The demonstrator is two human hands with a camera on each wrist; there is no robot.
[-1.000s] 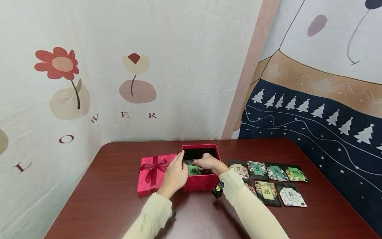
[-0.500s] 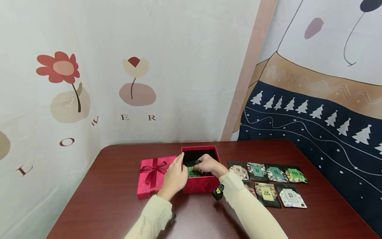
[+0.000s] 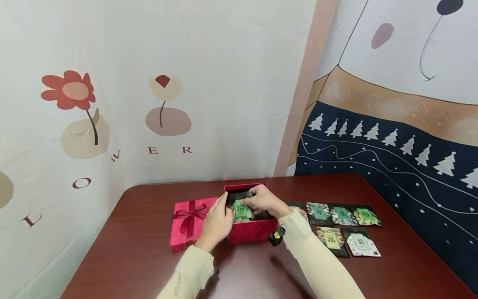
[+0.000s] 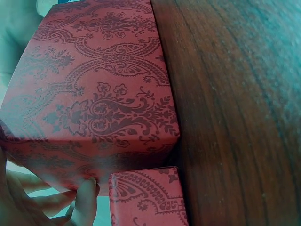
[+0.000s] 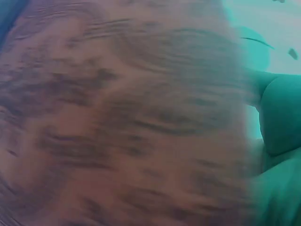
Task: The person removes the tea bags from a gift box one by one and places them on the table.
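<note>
A red patterned gift box [image 3: 251, 232] stands uncovered on the table, its inside black. Along its left wall lies my left hand [image 3: 218, 222], fingers extended toward the rim; the left wrist view shows those fingers [image 4: 86, 200] against the box's side. My right hand [image 3: 264, 200] reaches in over the right rim and pinches a dark packet with a green label [image 3: 240, 210]. That packet is tilted up at the box's opening, its label facing me. In the right wrist view the blurred box wall [image 5: 117, 113] covers most of the picture and hides the fingertips.
Left of the box lies the red lid [image 3: 179, 232] with a dark red bow. To the right are two rows of flat packets, among them a yellow-labelled one [image 3: 331, 241] and a white one [image 3: 361, 241]; my right sleeve [image 3: 313, 245] covers part of them. A curtain hangs behind.
The green-labelled packet has come up higher in the box and now shows more of its face. My right hand has risen slightly with it; the left hand stays by the box.
</note>
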